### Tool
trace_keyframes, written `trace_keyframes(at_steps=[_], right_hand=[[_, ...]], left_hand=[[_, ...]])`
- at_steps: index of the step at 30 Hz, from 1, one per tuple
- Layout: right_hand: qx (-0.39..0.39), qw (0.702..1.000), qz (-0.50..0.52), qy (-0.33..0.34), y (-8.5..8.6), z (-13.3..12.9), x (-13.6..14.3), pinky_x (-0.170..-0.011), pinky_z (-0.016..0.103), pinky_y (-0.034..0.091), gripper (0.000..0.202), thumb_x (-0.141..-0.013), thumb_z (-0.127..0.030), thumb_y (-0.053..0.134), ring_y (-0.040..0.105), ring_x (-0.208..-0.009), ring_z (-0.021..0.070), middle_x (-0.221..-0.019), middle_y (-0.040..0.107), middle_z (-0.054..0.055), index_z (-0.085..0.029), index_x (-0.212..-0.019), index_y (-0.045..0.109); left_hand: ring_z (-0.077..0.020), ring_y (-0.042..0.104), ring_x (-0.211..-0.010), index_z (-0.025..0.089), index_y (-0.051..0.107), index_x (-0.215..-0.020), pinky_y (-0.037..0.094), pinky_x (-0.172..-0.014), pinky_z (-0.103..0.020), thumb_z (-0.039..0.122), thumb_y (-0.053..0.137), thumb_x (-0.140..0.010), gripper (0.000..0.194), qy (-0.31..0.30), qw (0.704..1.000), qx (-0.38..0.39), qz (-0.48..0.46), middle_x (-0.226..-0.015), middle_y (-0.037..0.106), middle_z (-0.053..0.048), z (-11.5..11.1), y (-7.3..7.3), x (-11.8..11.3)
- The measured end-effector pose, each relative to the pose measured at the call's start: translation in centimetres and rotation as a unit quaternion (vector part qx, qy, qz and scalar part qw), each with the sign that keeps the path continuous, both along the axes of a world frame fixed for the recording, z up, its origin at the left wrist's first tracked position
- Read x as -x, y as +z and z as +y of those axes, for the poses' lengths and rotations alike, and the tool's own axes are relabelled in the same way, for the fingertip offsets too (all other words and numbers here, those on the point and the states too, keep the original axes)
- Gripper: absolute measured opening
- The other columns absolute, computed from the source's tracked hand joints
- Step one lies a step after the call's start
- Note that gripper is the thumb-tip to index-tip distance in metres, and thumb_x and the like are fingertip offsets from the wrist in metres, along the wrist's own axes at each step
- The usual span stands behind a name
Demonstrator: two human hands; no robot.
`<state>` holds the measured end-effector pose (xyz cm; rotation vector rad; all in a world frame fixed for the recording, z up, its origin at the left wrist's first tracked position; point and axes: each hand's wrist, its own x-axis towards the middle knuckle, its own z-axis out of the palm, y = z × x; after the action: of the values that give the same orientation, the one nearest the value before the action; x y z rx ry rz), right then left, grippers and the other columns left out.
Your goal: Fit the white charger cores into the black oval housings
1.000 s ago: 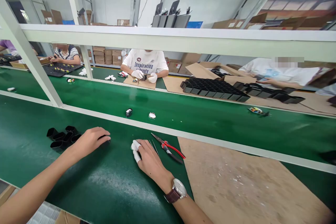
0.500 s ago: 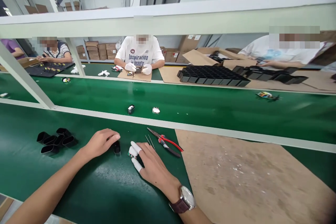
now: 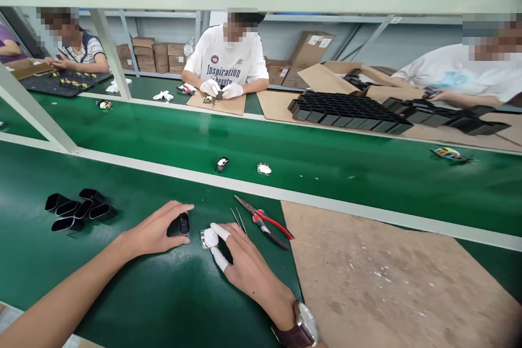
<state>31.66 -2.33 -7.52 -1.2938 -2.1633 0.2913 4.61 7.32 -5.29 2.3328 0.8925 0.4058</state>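
A small black housing [image 3: 184,224] stands upright on the green work surface, its opening facing up. Around its left side curves my left hand [image 3: 157,231], thumb and fingers apart, with nothing gripped. Just right of the housing is a small circuit board with a white top [image 3: 209,237]. My right hand [image 3: 244,261] has white finger cots on thumb and index finger, and these pinch the board's right side. Tweezers [image 3: 238,220] and red-handled pliers [image 3: 263,221] lie beyond my right hand.
Several black housings [image 3: 79,211] sit at the left. Brown cardboard [image 3: 391,277] covers the right side. Past a pale rail [image 3: 175,172], a green belt [image 3: 183,138] carries small parts. People work across it, one in a white shirt [image 3: 228,57] near stacked black housings [image 3: 350,112].
The view has tilted down and shifted left. My left thumb has moved away from the fingers, so the black housing shows fully between them. My right hand stays at the board.
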Motion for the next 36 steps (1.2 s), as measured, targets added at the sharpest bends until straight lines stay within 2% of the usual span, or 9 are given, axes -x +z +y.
trace_keyframes(at_steps=[5, 9, 13, 15, 18, 20, 23, 27, 36], right_hand=[[-0.015, 1.000, 0.005, -0.010, 0.1, -0.1, 0.2, -0.098, 0.049, 0.060, 0.041, -0.102, -0.014, 0.052, 0.064, -0.116, 0.0275, -0.130, 0.065, 0.012, -0.024, -0.142, 0.050], [-0.019, 0.999, -0.014, -0.024, 0.1, -0.2, 0.4, -0.094, 0.047, 0.061, 0.040, -0.102, -0.014, 0.052, 0.064, -0.109, 0.0271, -0.123, 0.066, 0.011, -0.023, -0.142, 0.051], [-0.041, 0.998, -0.010, -0.056, -0.2, -0.1, 0.7, -0.091, 0.047, 0.061, 0.038, -0.101, -0.016, 0.055, 0.064, -0.105, 0.0276, -0.118, 0.067, 0.011, -0.021, -0.139, 0.051], [-0.056, 0.996, 0.000, -0.063, -0.3, -0.1, 0.7, -0.090, 0.047, 0.061, 0.037, -0.100, -0.016, 0.055, 0.064, -0.104, 0.0274, -0.117, 0.066, 0.012, -0.021, -0.137, 0.052], [-0.086, 0.992, 0.033, -0.080, -0.1, -0.2, 1.0, -0.088, 0.046, 0.061, 0.040, -0.099, -0.015, 0.056, 0.063, -0.105, 0.0272, -0.116, 0.064, 0.012, -0.022, -0.139, 0.052], [-0.105, 0.989, 0.067, -0.083, 0.2, -0.4, 1.4, -0.087, 0.044, 0.061, 0.045, -0.099, -0.014, 0.057, 0.064, -0.105, 0.0266, -0.115, 0.063, 0.011, -0.023, -0.142, 0.051], [-0.128, 0.985, 0.102, -0.063, 0.9, -1.0, 2.2, -0.086, 0.044, 0.060, 0.054, -0.097, -0.011, 0.060, 0.064, -0.104, 0.0259, -0.116, 0.063, 0.012, -0.024, -0.148, 0.047], [-0.148, 0.982, 0.105, -0.043, 1.2, -1.5, 3.0, -0.087, 0.045, 0.060, 0.063, -0.094, -0.008, 0.063, 0.063, -0.105, 0.0267, -0.118, 0.065, 0.013, -0.022, -0.152, 0.042], [-0.148, 0.986, 0.065, -0.033, 0.8, -1.6, 3.0, -0.085, 0.045, 0.060, 0.057, -0.094, -0.007, 0.063, 0.064, -0.106, 0.0282, -0.121, 0.066, 0.014, -0.022, -0.146, 0.046]], left_hand=[[-0.0270, 0.062, -0.131, 0.033, 0.040, -0.158, 0.055, -0.112, -0.042, 0.020, 0.074, -0.092, 0.075, -0.024, 0.999, -0.012, -0.046, -0.148, 0.057, -0.011, -0.4, -0.6, -0.4], [-0.0274, 0.067, -0.115, 0.033, 0.047, -0.153, 0.059, -0.101, -0.045, 0.034, 0.076, -0.094, 0.066, 0.007, 0.999, -0.044, -0.030, -0.128, 0.068, -0.009, -0.7, -1.2, -1.0], [-0.0301, 0.067, -0.119, 0.034, 0.040, -0.158, 0.059, -0.099, -0.044, 0.047, 0.091, -0.077, 0.097, 0.001, 1.000, -0.001, -0.014, -0.145, 0.060, -0.012, -0.4, -0.7, -0.6], [-0.0265, 0.069, -0.107, 0.034, 0.049, -0.151, 0.060, -0.090, -0.039, 0.045, 0.090, -0.078, 0.085, -0.005, 0.999, 0.032, -0.012, -0.138, 0.064, -0.010, -0.2, -0.4, -0.4], [-0.0209, 0.067, -0.086, 0.029, 0.064, -0.123, 0.057, -0.075, -0.032, 0.048, 0.088, -0.080, 0.053, 0.006, 0.999, 0.039, -0.019, -0.109, 0.070, -0.004, -0.1, -0.3, -0.6], [-0.0196, 0.064, -0.081, 0.026, 0.063, -0.115, 0.055, -0.070, -0.031, 0.056, 0.088, -0.078, 0.053, 0.008, 0.999, 0.009, -0.035, -0.102, 0.067, -0.003, -0.4, -0.6, -1.0], [-0.0206, 0.065, -0.084, 0.025, 0.058, -0.116, 0.054, -0.068, -0.032, 0.063, 0.083, -0.081, 0.057, 0.000, 0.996, -0.071, -0.054, -0.106, 0.064, -0.005, -1.0, -1.2, -1.7], [-0.0239, 0.068, -0.091, 0.023, 0.054, -0.119, 0.056, -0.075, -0.036, 0.058, 0.077, -0.089, 0.052, -0.001, 0.984, -0.168, -0.065, -0.108, 0.064, -0.008, -1.6, -1.7, -2.2], [-0.0271, 0.067, -0.093, 0.021, 0.054, -0.120, 0.057, -0.078, -0.040, 0.057, 0.071, -0.094, 0.047, -0.020, 0.968, -0.247, -0.038, -0.107, 0.065, -0.011, -1.6, -2.0, -2.3]])
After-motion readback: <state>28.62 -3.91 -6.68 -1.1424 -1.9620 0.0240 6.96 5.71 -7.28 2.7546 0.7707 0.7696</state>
